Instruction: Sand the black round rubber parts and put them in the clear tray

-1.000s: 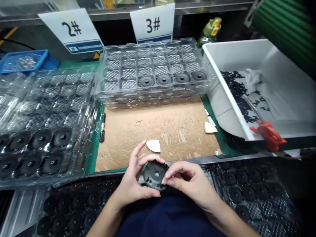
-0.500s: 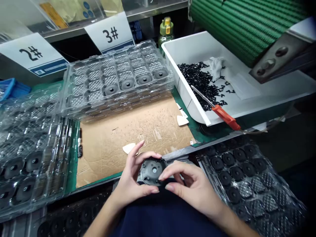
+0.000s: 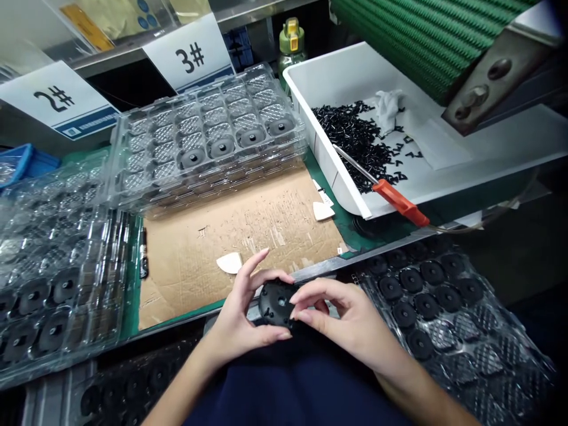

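My left hand (image 3: 239, 322) grips a round black plastic part (image 3: 271, 300), thumb below and fingers along its upper edge. The disc has a small hole in the middle and little raised posts near its rim. At its right side, my right hand (image 3: 344, 313) is closed, with thumb and index finger pinched together against the disc's face. Whatever sits between those fingertips is too small or hidden to make out. Both hands are just in front of the bench edge, above my dark blue clothing.
Cardboard (image 3: 231, 225) covers the bench, with white scraps (image 3: 229, 262) on it. Clear trays (image 3: 204, 118) with black discs are stacked behind. A white bin (image 3: 421, 195) at right holds small black pieces (image 3: 350, 136); an orange-handled screwdriver (image 3: 402, 203) lies over its rim. Another tray (image 3: 444, 313) sits lower right.
The black disc has tilted in my left hand, so its face looks darker. My right thumb and index finger have closed from slightly apart into a pinch. The head view has shifted slightly.
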A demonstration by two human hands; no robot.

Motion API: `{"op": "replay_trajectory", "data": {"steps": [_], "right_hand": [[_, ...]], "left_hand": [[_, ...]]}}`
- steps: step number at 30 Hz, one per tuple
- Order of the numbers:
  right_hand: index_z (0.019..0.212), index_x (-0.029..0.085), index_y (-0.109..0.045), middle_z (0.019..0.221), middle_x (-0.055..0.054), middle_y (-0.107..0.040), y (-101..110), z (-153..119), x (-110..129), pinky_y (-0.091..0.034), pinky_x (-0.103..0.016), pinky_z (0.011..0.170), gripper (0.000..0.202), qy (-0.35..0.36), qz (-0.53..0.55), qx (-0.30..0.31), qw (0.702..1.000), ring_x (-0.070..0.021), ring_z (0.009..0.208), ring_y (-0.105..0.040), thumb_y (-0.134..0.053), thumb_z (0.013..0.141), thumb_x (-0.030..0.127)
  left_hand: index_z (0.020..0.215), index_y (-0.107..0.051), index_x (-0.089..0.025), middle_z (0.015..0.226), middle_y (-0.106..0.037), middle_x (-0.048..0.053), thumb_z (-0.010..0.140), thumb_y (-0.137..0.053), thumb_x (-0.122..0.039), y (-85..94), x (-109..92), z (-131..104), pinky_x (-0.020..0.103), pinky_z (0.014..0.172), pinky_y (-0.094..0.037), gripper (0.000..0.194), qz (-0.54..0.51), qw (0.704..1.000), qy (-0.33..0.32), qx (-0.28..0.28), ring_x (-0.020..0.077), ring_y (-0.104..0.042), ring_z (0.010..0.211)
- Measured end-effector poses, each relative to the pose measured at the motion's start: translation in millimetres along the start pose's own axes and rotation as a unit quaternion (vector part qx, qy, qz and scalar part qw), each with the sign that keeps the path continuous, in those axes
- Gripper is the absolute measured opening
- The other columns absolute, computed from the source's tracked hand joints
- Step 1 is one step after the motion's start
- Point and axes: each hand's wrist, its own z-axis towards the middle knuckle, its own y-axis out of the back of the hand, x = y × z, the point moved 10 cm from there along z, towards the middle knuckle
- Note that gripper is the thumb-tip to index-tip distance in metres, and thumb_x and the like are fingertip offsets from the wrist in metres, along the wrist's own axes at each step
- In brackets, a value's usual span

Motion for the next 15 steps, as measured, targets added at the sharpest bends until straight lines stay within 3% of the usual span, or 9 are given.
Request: {"op": "replay_trajectory", "data": {"steps": [5,10,15], "right_hand": [[0.084,0.026,-0.069,0.079,0.003,-0.07,0,4,-3,-0.041,-0.021,0.06,0.011,-0.021,-0.037,-0.004,0.999,-0.0107,0.068,-0.06,-0.068,0.075,0.022],[0.077,0.023,-0.067,0.072,0.003,-0.066,-6,6,-13,-0.037,-0.022,0.054,0.011,-0.036,-0.068,-0.006,0.997,-0.0098,0.061,-0.053,-0.063,0.074,0.014],[0.068,0.019,-0.057,0.068,0.002,-0.059,-12,5,-21,-0.036,-0.023,0.055,0.012,-0.05,-0.016,0.003,0.999,-0.0106,0.061,-0.051,-0.058,0.07,0.007]], "left_hand": [[0.138,-0.013,-0.032,0.113,-0.055,0.005,0.068,-0.074,-0.023,6.5,-14,-3,0.033,0.097,-0.036,0.093,0.139,0.99,-0.03,-0.008,0.0182,-0.052,0.108],[0.14,-0.012,-0.028,0.114,-0.056,0.007,0.07,-0.073,-0.02,9.2,-30,-10,0.033,0.097,-0.038,0.093,0.276,0.955,-0.105,-0.027,0.0177,-0.055,0.107],[0.14,-0.014,-0.026,0.118,-0.056,0.009,0.068,-0.074,-0.02,5.2,-29,-17,0.036,0.103,-0.035,0.094,0.277,0.952,-0.132,-0.012,0.0212,-0.048,0.118]]}}
